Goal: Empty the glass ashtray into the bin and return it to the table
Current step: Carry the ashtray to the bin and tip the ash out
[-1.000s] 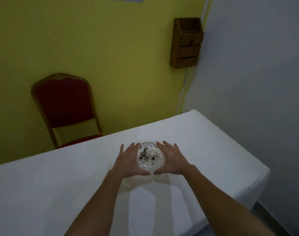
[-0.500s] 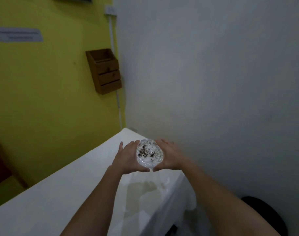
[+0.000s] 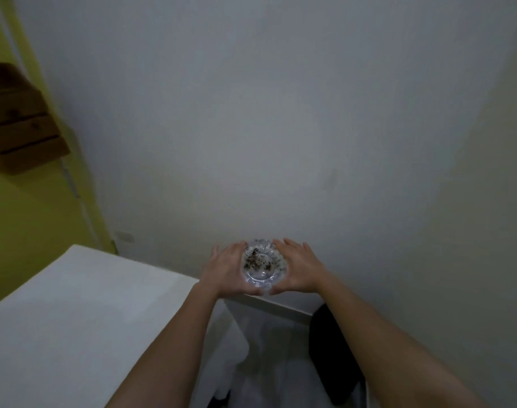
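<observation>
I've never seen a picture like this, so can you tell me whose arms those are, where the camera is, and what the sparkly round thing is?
The camera sits on a person's head and looks down, so the arms are that person's own. The left hand and right hand hold a glass ashtray between them, level, with dark ash and crumbs inside. It is in the air past the corner of the white table, near a grey wall. The dark shape below may be the bin, but I cannot tell.
</observation>
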Action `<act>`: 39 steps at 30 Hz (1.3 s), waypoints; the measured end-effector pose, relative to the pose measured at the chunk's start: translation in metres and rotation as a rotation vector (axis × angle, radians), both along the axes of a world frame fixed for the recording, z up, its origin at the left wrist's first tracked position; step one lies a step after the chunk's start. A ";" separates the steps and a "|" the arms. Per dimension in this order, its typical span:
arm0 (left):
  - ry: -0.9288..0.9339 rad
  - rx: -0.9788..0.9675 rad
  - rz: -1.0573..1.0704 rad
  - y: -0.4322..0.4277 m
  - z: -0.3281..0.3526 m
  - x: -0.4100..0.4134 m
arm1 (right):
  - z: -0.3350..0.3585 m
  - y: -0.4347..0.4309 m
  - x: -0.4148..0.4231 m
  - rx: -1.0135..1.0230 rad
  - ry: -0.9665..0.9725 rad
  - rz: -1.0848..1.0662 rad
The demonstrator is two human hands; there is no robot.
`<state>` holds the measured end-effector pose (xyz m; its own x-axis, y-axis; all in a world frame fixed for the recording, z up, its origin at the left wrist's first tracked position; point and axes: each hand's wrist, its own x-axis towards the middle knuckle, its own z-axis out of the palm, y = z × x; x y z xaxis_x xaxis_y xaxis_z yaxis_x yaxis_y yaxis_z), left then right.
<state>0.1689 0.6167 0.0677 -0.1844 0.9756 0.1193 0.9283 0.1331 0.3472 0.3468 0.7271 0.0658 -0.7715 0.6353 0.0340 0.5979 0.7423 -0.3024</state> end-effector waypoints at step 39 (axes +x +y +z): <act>-0.015 -0.179 -0.676 0.340 -0.295 0.138 | -0.265 0.192 0.173 -0.349 0.307 -0.625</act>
<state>0.3064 0.9570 -0.2278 0.4696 0.8813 -0.0520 0.8228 -0.4156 0.3877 0.5199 0.9192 -0.1996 -0.2555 0.9623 -0.0934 0.7258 0.1271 -0.6760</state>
